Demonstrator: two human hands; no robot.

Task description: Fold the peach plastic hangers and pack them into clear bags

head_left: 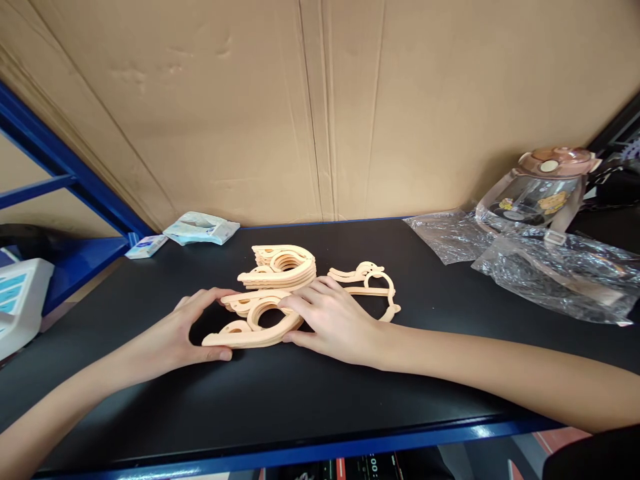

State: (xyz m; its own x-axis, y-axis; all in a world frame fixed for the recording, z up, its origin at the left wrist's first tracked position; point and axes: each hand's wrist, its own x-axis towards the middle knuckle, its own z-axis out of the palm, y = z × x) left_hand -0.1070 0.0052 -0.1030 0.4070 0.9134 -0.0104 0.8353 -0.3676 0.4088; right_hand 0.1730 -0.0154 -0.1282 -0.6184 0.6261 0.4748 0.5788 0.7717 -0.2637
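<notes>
A stack of folded beige folding hangers (270,339) lies on the black tabletop in front of me. My left hand (193,330) spans its left end, thumb along the near side and forefinger at the far side. Around the right end of the same stack curls my right hand (335,317), its thumb low at the near edge and its fingers over the top, hiding that end. Just behind is a second stack of folded hangers (280,277), neatly piled. Loose beige hanger pieces (373,291), looking unfolded, lie right of the stacks, partly hidden by my right hand.
Crinkled clear plastic bags (550,273) and a clear bottle with a brown lid (545,187) stand at the right. A light-blue tissue pack (201,229) and a small white packet (147,247) sit back left. Cardboard (225,120) rises behind; a blue edge (320,443) runs in front.
</notes>
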